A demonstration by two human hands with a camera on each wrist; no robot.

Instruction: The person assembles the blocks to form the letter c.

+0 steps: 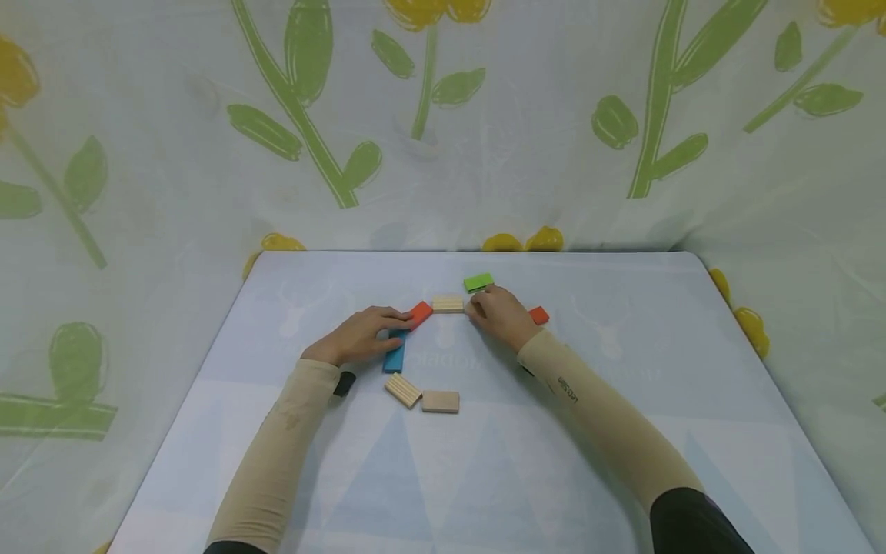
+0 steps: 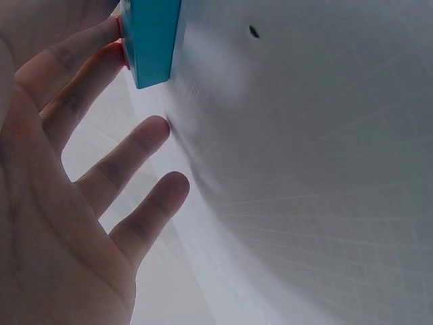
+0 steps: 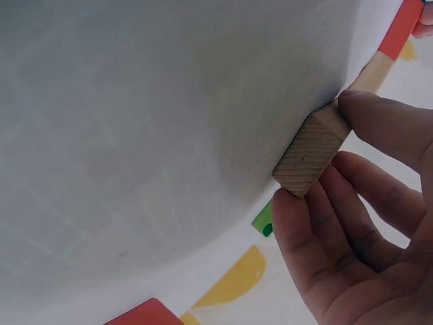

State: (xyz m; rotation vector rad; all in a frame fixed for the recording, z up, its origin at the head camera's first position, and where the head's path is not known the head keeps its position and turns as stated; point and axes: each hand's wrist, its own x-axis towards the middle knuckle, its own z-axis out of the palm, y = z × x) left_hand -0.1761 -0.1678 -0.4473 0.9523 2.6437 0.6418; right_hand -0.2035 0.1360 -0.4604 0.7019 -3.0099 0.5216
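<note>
In the head view my left hand (image 1: 363,335) rests its outstretched fingers on a red block (image 1: 421,314); its thumb lies by a blue block (image 1: 394,355). The left wrist view shows two spread fingers touching nothing, below the blue block's end (image 2: 152,47). My right hand (image 1: 504,315) pinches a plain wooden block (image 3: 308,154) between thumb and fingers, low at the tabletop. Just left of that block lies another wooden block (image 1: 447,305), its left end at the red one. Blue, red and wooden blocks form a bent line.
Behind the right hand lies a green block (image 1: 477,282). To its right is another red block (image 1: 538,315). Two wooden blocks, one ridged (image 1: 403,390) and one smooth (image 1: 440,402), lie nearer the front of the white table (image 1: 588,492). A flower-printed curtain (image 1: 526,154) hangs behind.
</note>
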